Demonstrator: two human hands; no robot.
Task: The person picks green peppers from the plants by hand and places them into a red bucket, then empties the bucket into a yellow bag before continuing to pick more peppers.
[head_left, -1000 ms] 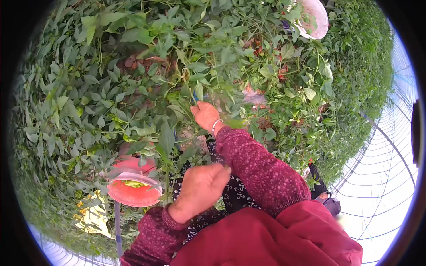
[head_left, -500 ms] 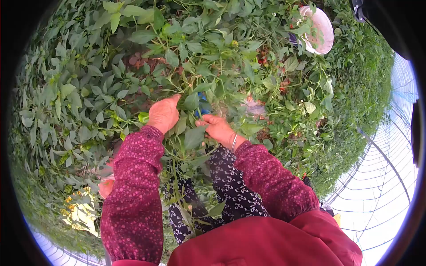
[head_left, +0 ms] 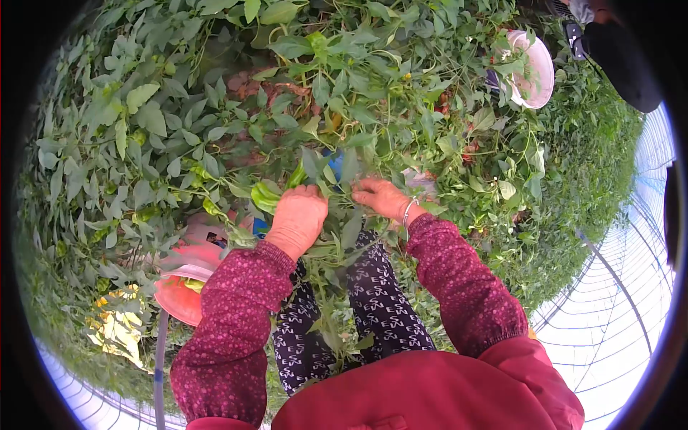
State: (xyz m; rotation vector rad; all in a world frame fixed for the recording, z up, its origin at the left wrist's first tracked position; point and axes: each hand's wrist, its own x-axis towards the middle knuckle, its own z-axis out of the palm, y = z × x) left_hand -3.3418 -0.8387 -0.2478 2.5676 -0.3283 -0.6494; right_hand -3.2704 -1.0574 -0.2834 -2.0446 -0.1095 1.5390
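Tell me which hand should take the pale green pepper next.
Left, probably. The left hand lies right beside the pepper, on the same side as the bucket; the right hand is farther off, among leaves.

Your sleeves (head_left: 229, 337): maroon cloth, matt, speckled print. Trousers (head_left: 380, 301) btw them: thin printed fabric, smooth. Bracelet (head_left: 407, 210) on your right wrist: metal, shiny. Pepper (head_left: 265, 195) at 9 o'clock of your left hand (head_left: 297, 218): glossy, waxy skin. Leaves (head_left: 143, 129) all round: mostly matt, some w/ faint sheen. Bucket (head_left: 179, 308) at 8 o'clock: red plastic, smooth. Tub (head_left: 541, 72) at 1 o'clock: pale plastic, smooth.
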